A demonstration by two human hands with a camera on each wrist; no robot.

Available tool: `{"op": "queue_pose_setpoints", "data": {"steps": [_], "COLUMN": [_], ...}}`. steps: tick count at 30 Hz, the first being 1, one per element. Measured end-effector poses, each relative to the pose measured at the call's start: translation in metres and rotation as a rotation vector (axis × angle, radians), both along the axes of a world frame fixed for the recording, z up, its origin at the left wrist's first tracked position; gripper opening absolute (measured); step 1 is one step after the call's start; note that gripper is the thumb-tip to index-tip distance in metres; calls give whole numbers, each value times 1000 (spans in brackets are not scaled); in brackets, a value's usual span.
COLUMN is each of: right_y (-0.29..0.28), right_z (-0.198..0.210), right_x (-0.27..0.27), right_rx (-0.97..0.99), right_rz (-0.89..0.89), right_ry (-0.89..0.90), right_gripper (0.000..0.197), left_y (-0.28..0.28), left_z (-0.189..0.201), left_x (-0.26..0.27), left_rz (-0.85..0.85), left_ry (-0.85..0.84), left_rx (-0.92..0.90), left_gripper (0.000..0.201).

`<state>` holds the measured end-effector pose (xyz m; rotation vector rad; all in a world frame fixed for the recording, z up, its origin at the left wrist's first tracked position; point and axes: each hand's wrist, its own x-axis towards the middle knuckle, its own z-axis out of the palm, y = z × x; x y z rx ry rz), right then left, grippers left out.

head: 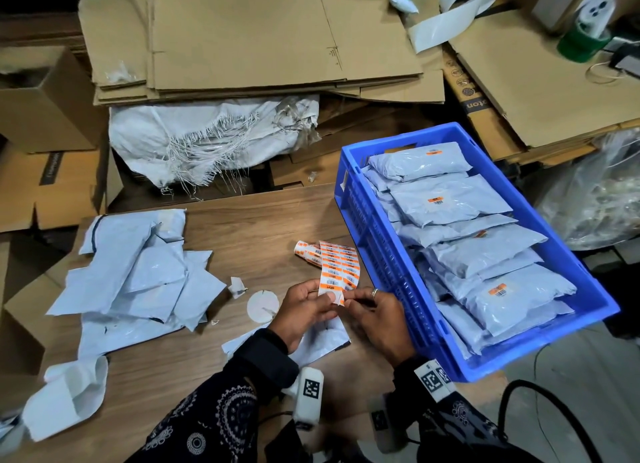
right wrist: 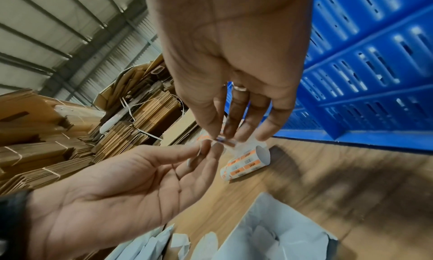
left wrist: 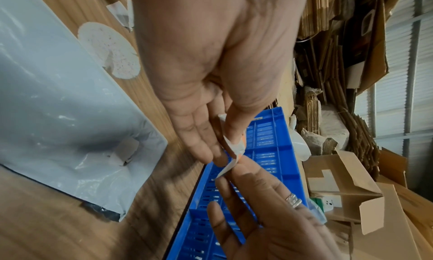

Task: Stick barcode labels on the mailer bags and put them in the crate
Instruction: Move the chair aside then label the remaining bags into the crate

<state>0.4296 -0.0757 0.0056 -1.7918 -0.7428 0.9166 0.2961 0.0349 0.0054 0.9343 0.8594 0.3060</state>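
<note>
The label strip (head: 337, 268) lies mid-tabletop, its near end pinched by the left hand (head: 304, 307) while the right hand (head: 375, 319) pinches a label corner: peeling step. Next, press it onto the bag (head: 322, 341) beneath; crate (head: 367, 241) at three o'clock.
</note>
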Motion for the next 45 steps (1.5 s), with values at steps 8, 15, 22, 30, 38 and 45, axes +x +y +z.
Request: {"op": "queue_pose_setpoints", "data": {"steps": [8,15,22,30,38,45], "right_y": [3,6,8,9,9,12], "right_z": [13,9,11,25,26,23], "right_x": [2,7,2,2,2,7], "right_rx": [148,143,195,247,240,161], "right_rz": [-285,-211,-126,-90,-127,-200], "right_ry": [556,495,487,395,509,650], "right_gripper": [26,19,27,22,20,21], "left_y": [5,0,4,8,5,3], "left_z": [6,17,8,7,7,10], "left_x": [0,-6,-6,-3,-2,-5], "left_rz": [61,39,-26,12,59,-19], "left_ry": [-29,-90,2,-27,-74,-118], "left_rx": [36,305,476,573,600,520], "left_gripper": [37,61,30,21,14,15]}}
